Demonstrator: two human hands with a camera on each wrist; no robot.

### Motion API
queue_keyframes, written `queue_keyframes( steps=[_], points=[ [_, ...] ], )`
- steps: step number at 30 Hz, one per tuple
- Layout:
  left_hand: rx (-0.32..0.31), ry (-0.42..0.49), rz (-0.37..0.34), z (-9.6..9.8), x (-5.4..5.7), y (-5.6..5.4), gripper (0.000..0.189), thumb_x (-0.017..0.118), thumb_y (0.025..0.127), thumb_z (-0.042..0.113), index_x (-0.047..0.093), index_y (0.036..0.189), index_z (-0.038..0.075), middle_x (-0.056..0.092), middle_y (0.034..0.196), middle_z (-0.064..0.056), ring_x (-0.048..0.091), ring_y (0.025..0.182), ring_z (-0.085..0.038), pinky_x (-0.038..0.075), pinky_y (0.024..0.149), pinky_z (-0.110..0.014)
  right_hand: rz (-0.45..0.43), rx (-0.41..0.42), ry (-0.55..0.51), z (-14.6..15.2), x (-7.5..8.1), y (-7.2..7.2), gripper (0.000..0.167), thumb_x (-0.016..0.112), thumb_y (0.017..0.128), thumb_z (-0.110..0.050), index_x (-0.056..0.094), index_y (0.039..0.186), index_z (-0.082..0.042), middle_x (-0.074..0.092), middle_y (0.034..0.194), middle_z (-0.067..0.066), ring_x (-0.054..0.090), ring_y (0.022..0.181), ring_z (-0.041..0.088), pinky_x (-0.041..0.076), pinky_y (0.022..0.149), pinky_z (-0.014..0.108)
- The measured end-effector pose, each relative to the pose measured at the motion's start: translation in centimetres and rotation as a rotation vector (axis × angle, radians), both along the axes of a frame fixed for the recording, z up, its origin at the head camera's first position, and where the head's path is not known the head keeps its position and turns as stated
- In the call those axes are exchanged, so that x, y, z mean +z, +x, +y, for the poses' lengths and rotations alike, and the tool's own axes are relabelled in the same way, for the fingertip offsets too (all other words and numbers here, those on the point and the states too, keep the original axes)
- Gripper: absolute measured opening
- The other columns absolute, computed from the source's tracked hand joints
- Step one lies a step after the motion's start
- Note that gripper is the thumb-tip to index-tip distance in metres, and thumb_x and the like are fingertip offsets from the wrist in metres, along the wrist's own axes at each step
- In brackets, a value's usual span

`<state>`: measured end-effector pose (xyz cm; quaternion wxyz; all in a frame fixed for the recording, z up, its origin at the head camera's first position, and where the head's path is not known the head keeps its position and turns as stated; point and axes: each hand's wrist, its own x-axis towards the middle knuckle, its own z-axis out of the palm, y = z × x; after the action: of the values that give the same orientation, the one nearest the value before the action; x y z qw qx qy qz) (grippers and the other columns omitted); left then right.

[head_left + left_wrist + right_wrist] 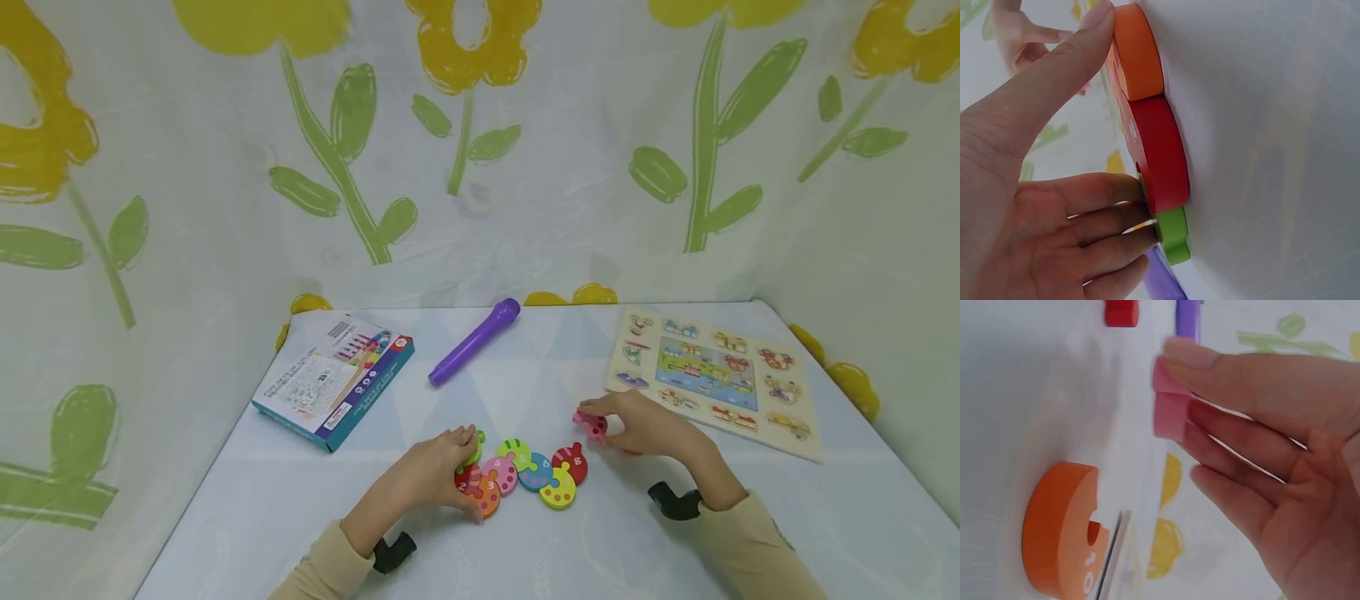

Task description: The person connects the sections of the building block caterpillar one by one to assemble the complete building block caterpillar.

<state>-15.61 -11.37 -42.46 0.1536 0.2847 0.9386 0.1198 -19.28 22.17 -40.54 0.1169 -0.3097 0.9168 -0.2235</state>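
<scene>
Several numbered, coloured puzzle pieces join into a wavy chain on the table, including a pink piece [501, 473], a blue piece [537, 472] and a red end piece [572, 461]. My left hand [433, 472] rests over the chain's left end. Its thumb touches the orange piece [1139, 53], and its fairly straight fingers reach the red piece [1161, 153] and green piece [1173, 231]. Right of the chain, my right hand [637, 425] pinches a loose pink puzzle piece [1171, 412] between thumb and fingers, raised off the table. Below that hand lies an orange piece marked 10 [1060, 528].
A flat box [333, 379] lies at the back left, with a purple microphone-shaped stick [474, 342] beside it. At the right lies a wooden picture board [712, 379]. A flower-printed curtain [555, 183] rises behind the white table [525, 558].
</scene>
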Motion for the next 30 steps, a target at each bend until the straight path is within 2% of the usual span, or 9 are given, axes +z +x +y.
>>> queue_keyframes(
  steps=[6, 12, 16, 30],
  points=[
    [-0.002, 0.004, -0.006, 0.1, 0.1, 0.0, 0.104, 0.079, 0.064, 0.062, 0.045, 0.143, 0.004, 0.037, 0.151, -0.014, 0.037, 0.136, -0.037, 0.037, 0.106, -0.053, -0.034, 0.09, -0.001, 0.1, 0.4, 0.3, 0.048, 0.075, 0.082, -0.003, 0.063, 0.128, -0.005, 0.063, 0.127, 0.006, 0.058, 0.118, 0.027, 0.052, 0.091, 0.039],
    [-0.008, 0.003, 0.001, 0.1, 0.1, 0.0, 0.105, 0.079, 0.063, 0.062, 0.045, 0.143, 0.003, 0.038, 0.15, -0.015, 0.037, 0.136, -0.037, 0.037, 0.106, -0.052, -0.049, 0.144, -0.005, -0.3, 0.2, 0.5, 0.045, 0.075, 0.082, -0.003, 0.064, 0.126, -0.007, 0.062, 0.129, 0.005, 0.056, 0.121, 0.026, 0.051, 0.093, 0.036],
    [-0.006, 0.007, -0.006, 0.1, 0.2, 0.0, 0.104, 0.08, 0.063, 0.061, 0.045, 0.143, 0.003, 0.038, 0.15, -0.015, 0.037, 0.136, -0.037, 0.037, 0.106, -0.053, -0.08, 0.15, 0.004, -0.7, 0.2, 0.6, 0.045, 0.074, 0.082, -0.002, 0.065, 0.126, -0.006, 0.061, 0.13, 0.006, 0.055, 0.122, 0.027, 0.051, 0.094, 0.036],
    [-0.009, 0.012, -0.005, 0.1, 0.2, 0.0, 0.104, 0.079, 0.063, 0.061, 0.045, 0.143, 0.003, 0.037, 0.15, -0.016, 0.037, 0.135, -0.038, 0.037, 0.105, -0.053, -0.079, 0.126, 0.03, -1.4, -0.3, 0.7, 0.044, 0.077, 0.08, -0.004, 0.066, 0.123, -0.005, 0.063, 0.128, 0.008, 0.057, 0.119, 0.029, 0.052, 0.091, 0.037]
  ],
)
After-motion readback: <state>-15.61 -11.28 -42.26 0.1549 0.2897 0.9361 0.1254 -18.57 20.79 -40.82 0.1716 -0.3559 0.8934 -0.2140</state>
